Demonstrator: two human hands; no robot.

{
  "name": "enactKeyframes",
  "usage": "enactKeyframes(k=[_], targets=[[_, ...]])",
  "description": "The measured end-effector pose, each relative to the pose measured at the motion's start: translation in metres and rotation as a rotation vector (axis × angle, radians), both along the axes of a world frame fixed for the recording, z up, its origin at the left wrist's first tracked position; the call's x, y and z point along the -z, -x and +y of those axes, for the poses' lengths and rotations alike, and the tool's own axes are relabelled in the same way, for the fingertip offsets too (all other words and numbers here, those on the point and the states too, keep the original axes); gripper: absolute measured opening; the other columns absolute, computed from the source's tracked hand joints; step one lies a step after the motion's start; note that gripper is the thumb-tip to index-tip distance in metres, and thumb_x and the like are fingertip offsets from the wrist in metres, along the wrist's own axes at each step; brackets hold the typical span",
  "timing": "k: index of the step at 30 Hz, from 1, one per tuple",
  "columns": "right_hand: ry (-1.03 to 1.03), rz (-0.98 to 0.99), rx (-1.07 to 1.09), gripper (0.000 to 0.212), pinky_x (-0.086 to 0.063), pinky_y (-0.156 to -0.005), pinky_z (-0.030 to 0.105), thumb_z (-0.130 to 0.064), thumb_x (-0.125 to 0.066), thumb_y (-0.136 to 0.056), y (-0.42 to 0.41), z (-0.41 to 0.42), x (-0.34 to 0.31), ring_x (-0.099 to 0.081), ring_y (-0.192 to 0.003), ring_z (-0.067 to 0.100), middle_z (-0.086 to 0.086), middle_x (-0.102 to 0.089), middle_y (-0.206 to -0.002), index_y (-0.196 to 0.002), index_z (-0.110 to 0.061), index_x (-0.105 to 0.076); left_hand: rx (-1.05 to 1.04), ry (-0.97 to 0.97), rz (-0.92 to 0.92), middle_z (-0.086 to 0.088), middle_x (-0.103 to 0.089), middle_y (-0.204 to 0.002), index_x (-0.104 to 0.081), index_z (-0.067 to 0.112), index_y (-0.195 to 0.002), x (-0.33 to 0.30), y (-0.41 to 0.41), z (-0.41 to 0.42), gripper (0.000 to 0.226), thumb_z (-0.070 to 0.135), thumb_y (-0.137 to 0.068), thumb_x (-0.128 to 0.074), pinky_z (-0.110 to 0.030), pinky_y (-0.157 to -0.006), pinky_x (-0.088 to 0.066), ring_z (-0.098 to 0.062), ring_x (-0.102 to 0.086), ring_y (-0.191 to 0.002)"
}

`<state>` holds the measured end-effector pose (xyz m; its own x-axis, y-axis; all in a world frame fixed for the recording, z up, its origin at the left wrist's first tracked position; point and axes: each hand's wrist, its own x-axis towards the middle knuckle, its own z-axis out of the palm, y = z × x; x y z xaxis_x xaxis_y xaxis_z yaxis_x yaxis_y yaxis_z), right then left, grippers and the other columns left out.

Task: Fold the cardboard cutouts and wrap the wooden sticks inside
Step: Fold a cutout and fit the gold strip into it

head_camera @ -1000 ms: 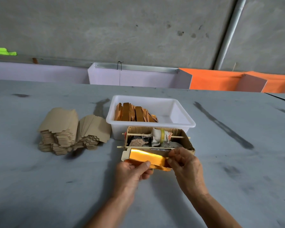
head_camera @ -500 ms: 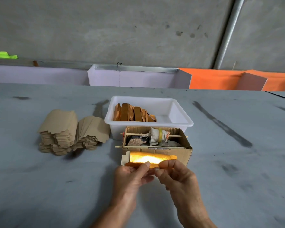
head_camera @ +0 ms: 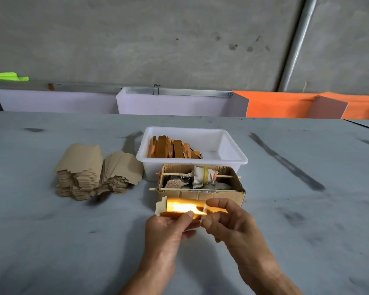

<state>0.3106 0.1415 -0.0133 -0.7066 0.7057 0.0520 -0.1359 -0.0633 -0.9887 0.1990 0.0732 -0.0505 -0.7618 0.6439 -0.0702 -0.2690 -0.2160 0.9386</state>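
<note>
A shiny golden folded cardboard cutout (head_camera: 180,208) hangs just above the table in front of a brown cardboard box (head_camera: 200,193). My left hand (head_camera: 168,229) grips its lower left part, thumb on the front edge. My right hand (head_camera: 228,220) pinches a small clear strip at the cutout's right part between thumb and forefinger. A white tab sticks out at the cutout's left end. Any stick inside the wrap is hidden. Two stacks of flat brown cutouts (head_camera: 94,171) lie to the left.
A white plastic tub (head_camera: 232,154) behind the box holds several orange-brown wrapped pieces (head_camera: 173,149). The brown box carries two thin skewers, a cloth roll (head_camera: 202,176) and scraps. White and orange boards stand along the grey table's far edge.
The cutout stayed low in front of the box. My right hand shifted from the cutout's right end toward its middle and now pinches a small clear strip there.
</note>
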Motion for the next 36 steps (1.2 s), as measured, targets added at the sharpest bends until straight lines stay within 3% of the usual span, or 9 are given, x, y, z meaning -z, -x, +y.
enactKeyframes(k=[9, 17, 23, 36], targets=[[-0.054, -0.016, -0.018, 0.017, -0.041, -0.048, 0.011, 0.011, -0.064, -0.080, -0.008, 0.002, -0.005, -0.057, -0.052, 0.006, 0.006, -0.062, -0.058, -0.090, -0.003, -0.058, -0.004, 0.037, -0.068, -0.015, -0.073, -0.074, -0.069, 0.000, -0.085, 0.002, -0.010, 0.000, 0.005, 0.002, -0.081, -0.068, -0.025, -0.052, -0.054, -0.026, -0.072, -0.068], [-0.116, -0.112, -0.031, 0.008, -0.039, -0.046, 0.011, 0.010, -0.063, -0.080, -0.010, 0.004, -0.003, -0.049, -0.049, 0.005, 0.012, -0.053, -0.060, -0.081, 0.002, -0.063, -0.014, 0.034, -0.057, -0.015, -0.072, -0.071, -0.069, 0.000, -0.079, 0.000, -0.015, 0.000, 0.003, 0.002, -0.081, -0.067, -0.025, -0.052, -0.054, -0.025, -0.071, -0.065], [-0.139, -0.176, -0.065, 0.013, -0.039, -0.046, 0.010, 0.008, -0.064, -0.082, -0.008, 0.004, -0.002, -0.052, -0.049, 0.001, -0.001, -0.062, -0.056, -0.087, -0.003, -0.067, -0.044, 0.039, -0.057, -0.012, -0.072, -0.066, -0.069, 0.003, -0.075, -0.001, -0.019, 0.000, 0.006, 0.001, -0.081, -0.067, -0.024, -0.049, -0.053, -0.022, -0.070, -0.059], [-0.165, -0.314, -0.056, 0.017, -0.041, -0.049, 0.010, -0.002, -0.069, -0.082, -0.007, 0.009, 0.001, -0.057, -0.056, 0.001, 0.001, -0.066, -0.066, -0.089, -0.017, -0.070, -0.029, 0.034, -0.042, -0.014, -0.071, -0.066, -0.070, 0.004, -0.069, -0.003, -0.019, -0.005, 0.013, -0.001, -0.080, -0.067, -0.025, -0.053, -0.055, -0.024, -0.070, -0.060]])
